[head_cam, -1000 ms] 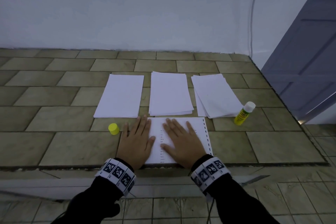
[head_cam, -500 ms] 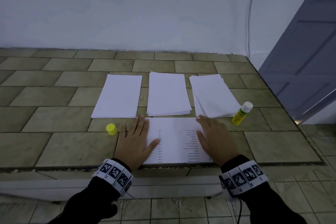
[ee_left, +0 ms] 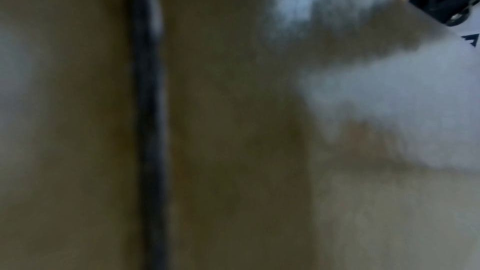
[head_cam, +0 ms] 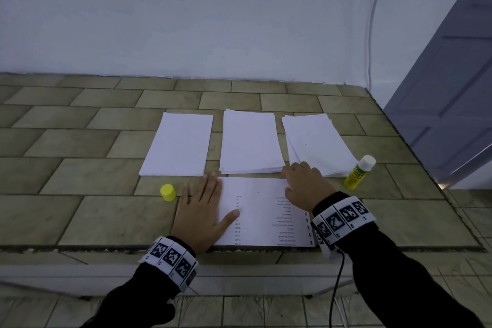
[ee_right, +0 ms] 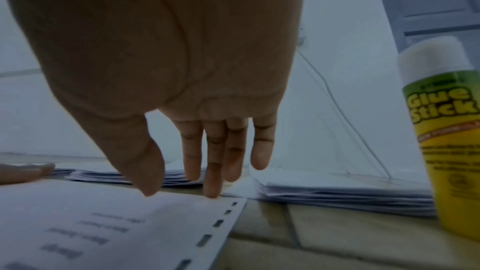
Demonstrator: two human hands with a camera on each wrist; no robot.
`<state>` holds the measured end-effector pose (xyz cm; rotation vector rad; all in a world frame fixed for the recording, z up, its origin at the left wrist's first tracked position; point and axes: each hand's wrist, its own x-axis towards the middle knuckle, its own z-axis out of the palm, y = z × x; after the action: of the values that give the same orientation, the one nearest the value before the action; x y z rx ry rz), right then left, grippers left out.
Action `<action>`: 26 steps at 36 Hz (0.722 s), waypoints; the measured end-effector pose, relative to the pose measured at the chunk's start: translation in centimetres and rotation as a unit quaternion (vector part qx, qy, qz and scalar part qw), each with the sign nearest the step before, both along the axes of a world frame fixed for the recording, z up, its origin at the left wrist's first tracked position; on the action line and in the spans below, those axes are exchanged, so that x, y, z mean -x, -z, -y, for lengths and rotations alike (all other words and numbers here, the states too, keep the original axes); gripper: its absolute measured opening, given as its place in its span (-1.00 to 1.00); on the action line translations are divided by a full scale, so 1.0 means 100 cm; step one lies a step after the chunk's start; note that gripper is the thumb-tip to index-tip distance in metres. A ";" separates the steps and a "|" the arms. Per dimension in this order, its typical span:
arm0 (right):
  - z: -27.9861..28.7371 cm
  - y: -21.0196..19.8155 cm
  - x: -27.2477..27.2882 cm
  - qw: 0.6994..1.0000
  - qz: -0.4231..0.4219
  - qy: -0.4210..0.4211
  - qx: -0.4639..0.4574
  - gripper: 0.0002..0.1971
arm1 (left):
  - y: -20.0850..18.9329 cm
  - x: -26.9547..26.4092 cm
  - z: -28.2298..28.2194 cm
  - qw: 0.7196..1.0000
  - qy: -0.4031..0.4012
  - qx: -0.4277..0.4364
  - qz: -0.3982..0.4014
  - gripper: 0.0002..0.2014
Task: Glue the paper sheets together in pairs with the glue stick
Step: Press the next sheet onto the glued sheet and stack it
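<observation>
A printed sheet (head_cam: 263,210) with a punched right edge lies at the near edge of the tiled counter. My left hand (head_cam: 202,210) lies flat on its left edge, fingers straight. My right hand (head_cam: 303,184) rests with straight fingers (ee_right: 213,188) on the sheet's far right corner (ee_right: 228,202). Behind it lie three white paper stacks: left (head_cam: 178,144), middle (head_cam: 250,141), right (head_cam: 316,141). The uncapped glue stick (head_cam: 359,172) stands right of the stacks, close to my right hand (ee_right: 446,130). Its yellow cap (head_cam: 167,192) sits left of my left hand. The left wrist view is blurred.
The tiled counter (head_cam: 80,168) ends in a front edge just below the sheet. A white wall rises behind, a thin cable (head_cam: 372,21) hangs in the corner, and a grey door (head_cam: 452,88) stands at the right.
My right hand slid from the middle of the printed sheet to its far right corner, toward the glue stick. The left hand stayed flat on the left edge.
</observation>
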<state>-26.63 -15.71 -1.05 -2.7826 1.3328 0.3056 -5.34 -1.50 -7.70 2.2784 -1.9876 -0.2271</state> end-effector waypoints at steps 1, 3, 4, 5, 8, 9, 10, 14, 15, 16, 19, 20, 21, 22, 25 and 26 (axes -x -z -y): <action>0.001 0.000 -0.001 1.000 -0.002 0.004 -0.001 -0.69 | 0.000 0.000 0.000 1.000 -0.001 0.000 -0.001 0.05; 0.003 0.000 -0.001 1.000 -0.007 0.011 -0.007 -0.68 | 0.000 0.000 0.000 1.000 0.000 0.001 0.001 0.04; 0.004 -0.001 -0.001 1.000 -0.011 0.015 -0.010 -0.67 | 0.000 0.000 0.000 1.000 0.001 -0.003 0.003 0.06; 0.004 -0.001 -0.001 1.000 -0.014 0.018 -0.012 -0.67 | 0.000 0.000 0.000 1.000 0.002 -0.005 0.004 0.08; 0.005 -0.003 -0.002 0.999 -0.016 0.025 -0.021 -0.65 | -0.001 0.001 -0.001 1.000 0.003 0.002 0.001 0.09; 0.005 -0.003 -0.002 0.999 -0.015 0.026 -0.024 -0.65 | -0.001 0.001 -0.001 1.000 0.004 0.001 0.000 0.09; 0.006 -0.003 -0.002 0.999 -0.013 0.027 -0.028 -0.66 | -0.001 0.001 -0.001 1.000 0.005 0.002 -0.002 0.09; 0.009 -0.007 0.001 0.997 0.024 0.041 -0.062 -0.76 | -0.001 0.000 0.000 1.000 0.005 -0.005 0.002 0.10; 0.010 -0.009 0.002 0.995 0.044 0.046 -0.082 -0.82 | -0.001 0.000 0.000 1.000 0.005 -0.006 0.003 0.09; 0.011 -0.011 0.004 0.991 0.063 0.049 -0.105 -0.86 | -0.001 0.000 0.000 1.000 0.005 -0.006 0.004 0.09; 0.016 -0.019 0.010 0.975 0.133 0.051 -0.169 -0.85 | -0.003 0.001 -0.001 1.000 0.005 -0.011 0.009 0.10; 0.018 -0.023 0.011 0.969 0.158 0.054 -0.183 -0.84 | -0.004 0.001 -0.001 1.000 0.005 -0.015 0.012 0.11; 0.019 -0.027 0.013 0.963 0.179 0.057 -0.191 -0.84 | -0.004 0.001 -0.001 1.000 0.005 -0.017 0.012 0.11; 0.021 -0.032 0.014 0.959 0.197 0.057 -0.194 -0.83 | -0.005 0.001 -0.001 1.000 0.005 -0.017 0.009 0.11; 0.027 -0.051 0.018 0.951 0.249 0.046 -0.176 -0.83 | -0.005 0.000 -0.002 1.000 0.009 -0.009 0.005 0.04; 0.030 -0.057 0.019 0.948 0.269 0.046 -0.166 -0.83 | -0.004 0.000 -0.002 1.000 0.011 -0.004 0.004 0.02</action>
<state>-28.54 -18.66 4.65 -2.2790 1.1399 -0.2067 -5.30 -1.30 -7.30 2.2670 -2.0200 -0.2281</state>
